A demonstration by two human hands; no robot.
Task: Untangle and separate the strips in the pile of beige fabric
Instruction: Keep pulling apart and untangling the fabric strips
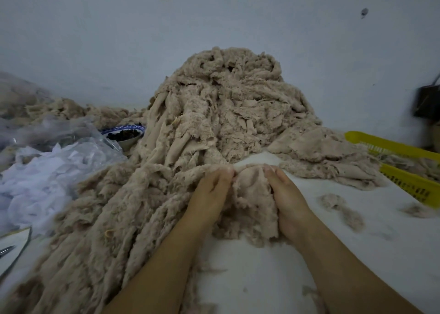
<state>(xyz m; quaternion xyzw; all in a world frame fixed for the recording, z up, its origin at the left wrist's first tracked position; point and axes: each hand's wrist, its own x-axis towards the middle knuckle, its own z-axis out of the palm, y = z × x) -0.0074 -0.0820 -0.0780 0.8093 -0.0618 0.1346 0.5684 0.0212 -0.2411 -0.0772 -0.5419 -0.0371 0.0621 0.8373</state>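
Note:
A tall pile of beige fabric strips (228,104) rises against the wall in the middle of the view, and frayed strips spill down from it to the lower left. In front of the pile, a fuzzy beige strip (252,199) lies bunched on the white table between my two hands. My left hand (209,194) pinches the strip's top left edge with its fingertips. My right hand (285,197) pinches the top right edge, a hand's width away. Both forearms reach in from the bottom edge.
A yellow plastic basket (409,180) holding more beige strips sits at the right. White fabric scraps in clear plastic (42,170) lie at the left, with a blue-rimmed bowl (126,135) behind them. Loose fluff (342,208) dots the white table (262,278).

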